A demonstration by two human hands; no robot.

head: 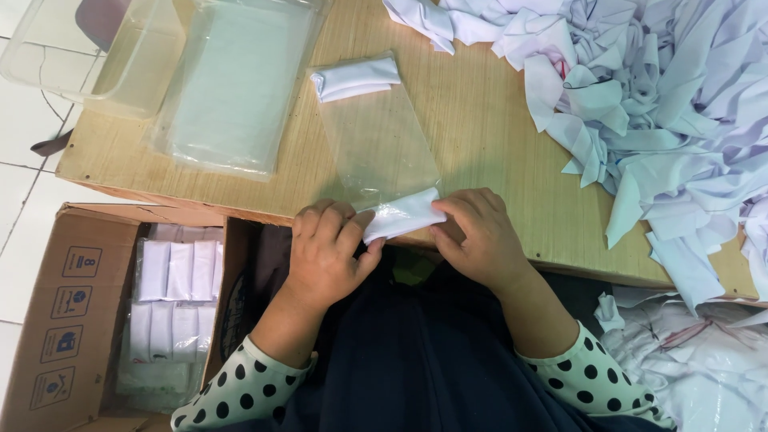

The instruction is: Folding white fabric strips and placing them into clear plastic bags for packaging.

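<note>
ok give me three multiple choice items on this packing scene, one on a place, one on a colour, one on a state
1. Where does the cardboard box stand?
A. on the table
B. on the floor, left of the person
C. on the lap

2. What colour is the loose cloth pile?
A. white
B. red
C. black

3. How is the folded cloth at the table edge?
A. lying untouched
B. held by both hands at the mouth of the clear bag
C. hanging off the edge

Answers: 1 B, it sits below the table's left end. 2 A, all of it is white. 3 B, left hand and right hand hold it.
</note>
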